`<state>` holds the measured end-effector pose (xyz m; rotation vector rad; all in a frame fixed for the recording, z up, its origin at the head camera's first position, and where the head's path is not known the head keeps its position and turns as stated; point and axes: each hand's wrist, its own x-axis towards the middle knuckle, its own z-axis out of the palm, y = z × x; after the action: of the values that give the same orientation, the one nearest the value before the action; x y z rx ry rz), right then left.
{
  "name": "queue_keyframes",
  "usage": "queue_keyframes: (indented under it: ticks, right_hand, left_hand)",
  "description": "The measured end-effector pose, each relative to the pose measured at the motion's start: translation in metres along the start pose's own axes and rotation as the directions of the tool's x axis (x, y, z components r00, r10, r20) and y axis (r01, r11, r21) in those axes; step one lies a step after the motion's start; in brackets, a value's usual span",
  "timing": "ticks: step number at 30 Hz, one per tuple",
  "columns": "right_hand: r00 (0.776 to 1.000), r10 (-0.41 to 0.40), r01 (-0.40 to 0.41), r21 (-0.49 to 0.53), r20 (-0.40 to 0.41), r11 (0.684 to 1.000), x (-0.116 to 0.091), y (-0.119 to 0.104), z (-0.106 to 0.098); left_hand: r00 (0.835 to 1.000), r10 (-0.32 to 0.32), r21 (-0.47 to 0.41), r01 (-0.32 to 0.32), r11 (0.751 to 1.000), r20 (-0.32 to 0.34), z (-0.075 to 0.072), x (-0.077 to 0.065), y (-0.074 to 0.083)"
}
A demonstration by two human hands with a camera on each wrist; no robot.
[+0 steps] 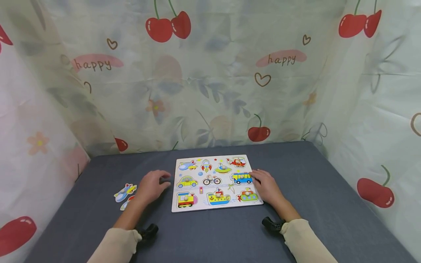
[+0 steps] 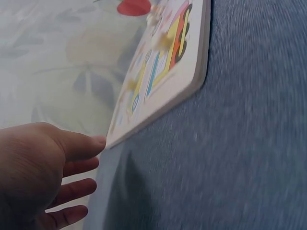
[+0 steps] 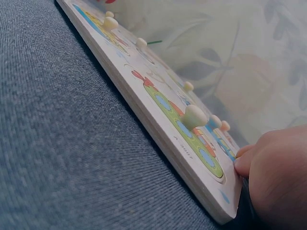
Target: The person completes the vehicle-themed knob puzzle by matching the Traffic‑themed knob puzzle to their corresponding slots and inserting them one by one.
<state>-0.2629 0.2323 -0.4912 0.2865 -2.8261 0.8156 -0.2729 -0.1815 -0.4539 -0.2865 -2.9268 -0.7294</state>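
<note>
A wooden peg puzzle board (image 1: 194, 190) lies on the dark cloth, printed with vehicles and bearing several small round knobs. By its left edge is my left hand (image 1: 152, 185), thumb and fingers spread loosely with nothing between them. The left wrist view shows that thumb (image 2: 84, 145) at the board's corner in the picture. My right hand (image 1: 267, 187) holds the right edge, fingers beside the blue bus piece (image 1: 241, 178). In the right wrist view, its fingertips (image 3: 242, 165) meet the board beyond the green submarine piece (image 3: 184, 127); the other fingers are hidden.
Left of my left forearm lie a loose airplane piece (image 1: 124, 193) and another loose piece (image 1: 126, 204), partly covered by the arm. A dark cloth covers the table (image 1: 210, 233). Patterned curtains (image 1: 210, 91) enclose its back and sides. Each wrist carries a black camera mount.
</note>
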Motion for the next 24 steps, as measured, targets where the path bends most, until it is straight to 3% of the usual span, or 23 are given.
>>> queue_keyframes:
  ticks: [24]
  right_hand:
    - [1.0,0.003,-0.003,0.003,0.01,1.0,0.0,0.001,0.0]
  left_hand:
    - [0.993,0.06,0.031,-0.057,0.998,-0.101,-0.02,-0.026,-0.046]
